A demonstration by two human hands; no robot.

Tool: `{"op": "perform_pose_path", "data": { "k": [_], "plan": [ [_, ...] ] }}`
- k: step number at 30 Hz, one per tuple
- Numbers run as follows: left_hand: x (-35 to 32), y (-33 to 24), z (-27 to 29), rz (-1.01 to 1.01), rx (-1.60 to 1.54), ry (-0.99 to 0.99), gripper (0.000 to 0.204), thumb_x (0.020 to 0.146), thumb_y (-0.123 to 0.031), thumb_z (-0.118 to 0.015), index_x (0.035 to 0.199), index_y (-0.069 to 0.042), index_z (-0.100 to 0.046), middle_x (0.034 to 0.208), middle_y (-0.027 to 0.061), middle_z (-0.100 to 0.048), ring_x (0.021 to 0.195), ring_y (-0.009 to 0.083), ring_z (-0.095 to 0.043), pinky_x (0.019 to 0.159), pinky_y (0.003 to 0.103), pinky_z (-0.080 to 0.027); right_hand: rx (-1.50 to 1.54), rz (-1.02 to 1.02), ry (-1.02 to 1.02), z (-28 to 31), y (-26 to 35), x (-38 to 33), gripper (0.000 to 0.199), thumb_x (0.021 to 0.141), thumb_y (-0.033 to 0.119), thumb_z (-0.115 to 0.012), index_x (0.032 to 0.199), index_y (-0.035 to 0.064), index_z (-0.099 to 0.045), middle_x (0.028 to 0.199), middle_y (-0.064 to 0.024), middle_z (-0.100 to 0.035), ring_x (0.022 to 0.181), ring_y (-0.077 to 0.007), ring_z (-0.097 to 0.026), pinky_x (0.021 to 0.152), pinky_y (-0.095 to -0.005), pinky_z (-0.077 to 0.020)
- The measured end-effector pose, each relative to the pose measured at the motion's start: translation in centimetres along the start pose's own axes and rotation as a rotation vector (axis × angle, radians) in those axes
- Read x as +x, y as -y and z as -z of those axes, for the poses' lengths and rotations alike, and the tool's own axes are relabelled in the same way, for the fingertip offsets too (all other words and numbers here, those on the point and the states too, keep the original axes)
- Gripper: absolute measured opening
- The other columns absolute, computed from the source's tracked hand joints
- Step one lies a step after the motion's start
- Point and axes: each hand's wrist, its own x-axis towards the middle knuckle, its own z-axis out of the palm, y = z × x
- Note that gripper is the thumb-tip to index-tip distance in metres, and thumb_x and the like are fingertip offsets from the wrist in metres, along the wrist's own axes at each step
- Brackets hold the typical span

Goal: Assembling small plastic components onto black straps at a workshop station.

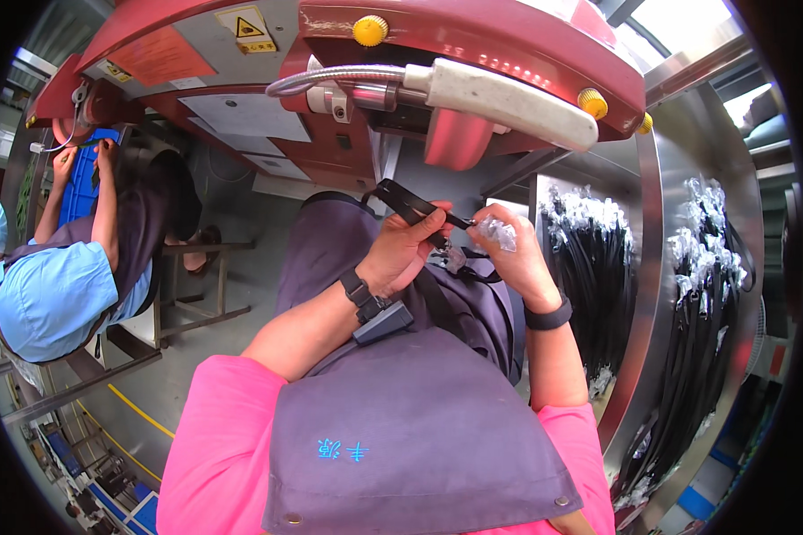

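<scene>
Above my lap I hold a narrow black strap (403,203) in both hands. My left hand (405,247) is closed around it, thumb on top, and a looped part sticks up past the fingers. At the strap's other end, my right hand (519,254) pinches close to a clear plastic wrapping (497,234). A second bit of clear plastic (453,259) hangs under my left fingers. What the wrapping covers is too small to make out. Just beyond my hands is the pinkish-red wheel (457,140) of a machine, which neither hand touches.
The red machine (482,45) with a pale padded guard (509,102) spans the far side. At right, metal racks hold bundles of black straps (598,294) and more straps (687,374), with plastic-wrapped ends. On the left, a co-worker in a blue shirt (58,299) sits by a blue crate (82,183).
</scene>
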Motion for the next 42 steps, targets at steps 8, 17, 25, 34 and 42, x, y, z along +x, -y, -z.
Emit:
{"op": "perform_pose_path", "data": {
  "k": [8, 17, 25, 34, 42],
  "plan": [
    [-0.6, -1.2, -2.4, -0.034, -0.044, -0.026, 0.021, 0.091, -0.01, -0.061, 0.109, 0.0, -0.062, 0.106, 0.0168, -0.067, 0.097, 0.0217, -0.066, 0.086, 0.028, -0.054, 0.126, 0.052, -0.145, -0.2, 1.7, 0.3, 0.015, 0.082, 0.002, -0.067, 0.094, 0.0017, -0.059, 0.077, -0.0074, -0.059, 0.069, -0.0151, -0.055, 0.063, -0.0272, -0.0445],
    [-0.5, -2.5, -4.5, 0.023, -0.171, -0.071, 0.019, 0.092, -0.011, -0.06, 0.104, 0.004, -0.061, 0.11, 0.0194, -0.064, 0.105, 0.0225, -0.064, 0.091, 0.028, -0.052, 0.344, -0.032, -0.227, -0.7, 2.3, 2.1, 0.011, 0.086, 0.008, -0.067, 0.092, 0.0005, -0.061, 0.063, 0.0001, -0.056, 0.055, -0.0051, -0.051, 0.05, -0.0212, -0.0401],
    [-0.3, -2.7, -5.1, -0.024, -0.181, -0.12, 0.018, 0.093, -0.012, -0.059, 0.1, 0.004, -0.061, 0.11, 0.0193, -0.064, 0.106, 0.0212, -0.064, 0.091, 0.025, -0.052, 0.459, -0.075, -0.213, -0.7, 2.4, 3.4, 0.01, 0.088, 0.006, -0.064, 0.09, -0.0034, -0.061, 0.062, -0.0024, -0.059, 0.051, -0.0075, -0.052, 0.048, -0.022, -0.0406],
    [0.0, -2.8, -5.6, -0.034, -0.214, -0.141, 0.014, 0.093, -0.009, -0.057, 0.096, 0.004, -0.062, 0.112, 0.0199, -0.064, 0.101, 0.0155, -0.064, 0.09, 0.024, -0.051, 0.476, -0.095, -0.225, -0.6, 2.0, 4.4, 0.011, 0.086, 0.006, -0.066, 0.09, -0.0032, -0.061, 0.062, -0.0028, -0.058, 0.051, -0.0087, -0.052, 0.047, -0.0234, -0.041],
    [0.2, -2.5, -5.5, -0.025, -0.234, -0.17, 0.02, 0.094, -0.01, -0.056, 0.104, 0.007, -0.061, 0.113, 0.0188, -0.064, 0.094, 0.0121, -0.065, 0.086, 0.022, -0.051, 0.451, -0.126, -0.204, -0.5, 2.1, 4.8, 0.011, 0.086, 0.006, -0.066, 0.09, -0.0033, -0.061, 0.062, -0.0025, -0.058, 0.05, -0.0087, -0.052, 0.046, -0.0232, -0.0397]
  ]
}}
